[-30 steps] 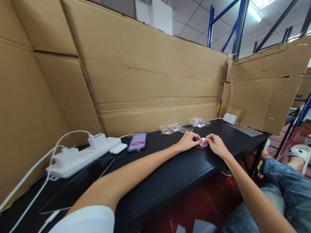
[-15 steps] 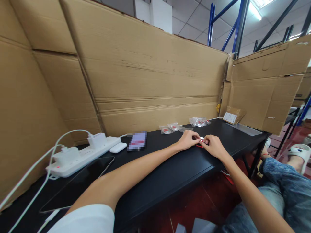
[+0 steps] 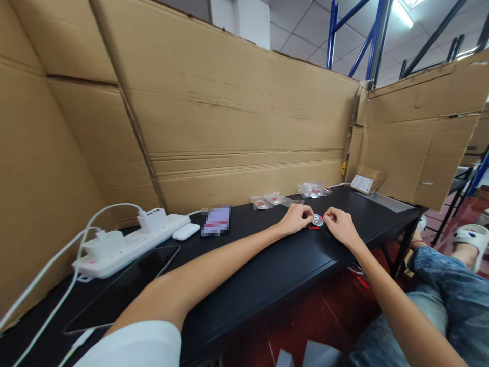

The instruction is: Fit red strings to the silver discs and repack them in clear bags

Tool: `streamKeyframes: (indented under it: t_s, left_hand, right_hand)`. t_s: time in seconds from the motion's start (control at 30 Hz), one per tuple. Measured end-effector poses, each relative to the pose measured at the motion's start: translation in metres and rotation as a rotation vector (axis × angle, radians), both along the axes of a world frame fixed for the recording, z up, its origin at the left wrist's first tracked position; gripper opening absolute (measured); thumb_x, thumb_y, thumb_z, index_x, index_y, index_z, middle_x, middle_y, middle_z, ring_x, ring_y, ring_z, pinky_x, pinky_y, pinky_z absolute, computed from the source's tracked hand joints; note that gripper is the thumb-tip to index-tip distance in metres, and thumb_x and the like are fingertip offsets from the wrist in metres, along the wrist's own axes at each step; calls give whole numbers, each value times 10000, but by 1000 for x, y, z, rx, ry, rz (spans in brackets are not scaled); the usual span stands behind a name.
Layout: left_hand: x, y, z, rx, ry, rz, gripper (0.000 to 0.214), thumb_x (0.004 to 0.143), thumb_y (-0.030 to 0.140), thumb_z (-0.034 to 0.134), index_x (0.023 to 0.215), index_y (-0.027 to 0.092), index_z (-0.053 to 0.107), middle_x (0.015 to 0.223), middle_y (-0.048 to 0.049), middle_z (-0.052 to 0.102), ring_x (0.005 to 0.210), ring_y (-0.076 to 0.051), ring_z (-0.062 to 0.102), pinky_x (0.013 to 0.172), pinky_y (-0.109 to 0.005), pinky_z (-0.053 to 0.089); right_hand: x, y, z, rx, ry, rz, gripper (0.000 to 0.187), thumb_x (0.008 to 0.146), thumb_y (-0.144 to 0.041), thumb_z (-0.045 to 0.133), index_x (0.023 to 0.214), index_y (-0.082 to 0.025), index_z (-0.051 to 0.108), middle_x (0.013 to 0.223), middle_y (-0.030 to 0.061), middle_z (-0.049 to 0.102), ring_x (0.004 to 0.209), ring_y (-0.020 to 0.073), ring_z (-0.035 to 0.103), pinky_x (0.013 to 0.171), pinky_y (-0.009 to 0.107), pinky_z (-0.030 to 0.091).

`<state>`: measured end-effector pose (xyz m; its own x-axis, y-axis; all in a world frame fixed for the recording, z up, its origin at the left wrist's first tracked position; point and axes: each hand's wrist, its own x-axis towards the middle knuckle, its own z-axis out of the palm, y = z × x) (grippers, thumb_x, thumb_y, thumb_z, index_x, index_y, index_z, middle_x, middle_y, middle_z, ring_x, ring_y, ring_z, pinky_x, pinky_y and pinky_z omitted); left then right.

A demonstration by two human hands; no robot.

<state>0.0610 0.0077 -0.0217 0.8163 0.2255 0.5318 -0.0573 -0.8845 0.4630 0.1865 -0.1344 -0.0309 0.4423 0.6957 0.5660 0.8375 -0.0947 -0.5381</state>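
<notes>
A small round clear disc [image 3: 317,220], shiny and pale, is at the far part of the black table. My left hand [image 3: 296,219] pinches its left edge with thumb and fingertips. On the other side, my right hand [image 3: 338,223] has its fingertips pressed together on a thin red cord [image 3: 322,217] that runs to the disc's right edge. How the cord meets the disc is too small to make out. Just below the disc, a separate red loop [image 3: 314,228] lies on the table.
Clear bags with red-marked discs [image 3: 261,204] and a further pile of bags [image 3: 314,190] lie along the cardboard wall [image 3: 244,117]. Leftward are a phone [image 3: 216,221], a white case [image 3: 186,232], a power strip [image 3: 133,244] and a tablet [image 3: 126,285]. Another person's legs [image 3: 439,270] show at right.
My right hand has moved a little to the right, away from my left. The disc, mostly covered before, now shows between them, with red cord at its right edge.
</notes>
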Motion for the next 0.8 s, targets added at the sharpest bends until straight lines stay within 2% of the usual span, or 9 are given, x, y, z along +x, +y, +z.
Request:
streamKeyframes:
  t_s: [0.1, 0.27, 0.33, 0.53, 0.67, 0.8]
  left_hand:
    - [3, 2, -2, 80, 38, 34, 207, 812, 151, 522, 846, 151, 726, 732, -30, 707, 686, -154, 623, 699, -254, 454]
    - [9, 7, -7, 197, 53, 58, 309, 847, 136, 465, 1033, 174, 710, 1001, -58, 725, 939, -205, 639, 885, -322, 455]
    - [9, 8, -7, 199, 29, 103, 330, 852, 130, 446, 1061, 170, 698, 1009, -65, 718, 950, -210, 632, 900, -334, 455]
    - [3, 9, -4, 103, 48, 280, 147, 724, 180, 557, 742, 161, 702, 777, -71, 682, 757, -210, 616, 699, -302, 470]
    - [0, 12, -3, -6, 165, 235, 68, 667, 221, 617, 685, 168, 657, 680, -30, 655, 642, -175, 586, 598, -269, 426]
    - [-2, 20, -6, -22, 171, 147, 91, 655, 235, 659, 708, 170, 626, 685, -4, 631, 634, -151, 561, 573, -245, 394]
  right_hand:
    - [-1, 0, 0, -43, -21, 23, 154, 749, -242, 525, 636, -194, 617, 565, 1, 595, 558, 146, 537, 568, 239, 350]
    - [2, 3, -3, -112, -53, 66, 132, 694, -184, 549, 682, -188, 681, 624, 9, 651, 581, 145, 562, 601, 239, 382]
    - [3, 4, -4, -122, -82, 65, 143, 687, -167, 552, 697, -188, 693, 654, 14, 663, 599, 148, 572, 611, 242, 389]
    - [4, 5, -6, -108, -107, 60, 154, 693, -157, 562, 745, -177, 705, 710, 28, 676, 646, 157, 588, 633, 246, 403]
    - [6, 6, -7, -145, -105, 79, 134, 699, -149, 573, 734, -186, 698, 707, 24, 669, 653, 159, 592, 631, 243, 397]
    - [12, 9, -13, -135, -124, 96, 143, 754, -114, 522, 727, -176, 649, 748, 42, 664, 689, 162, 590, 651, 245, 396]
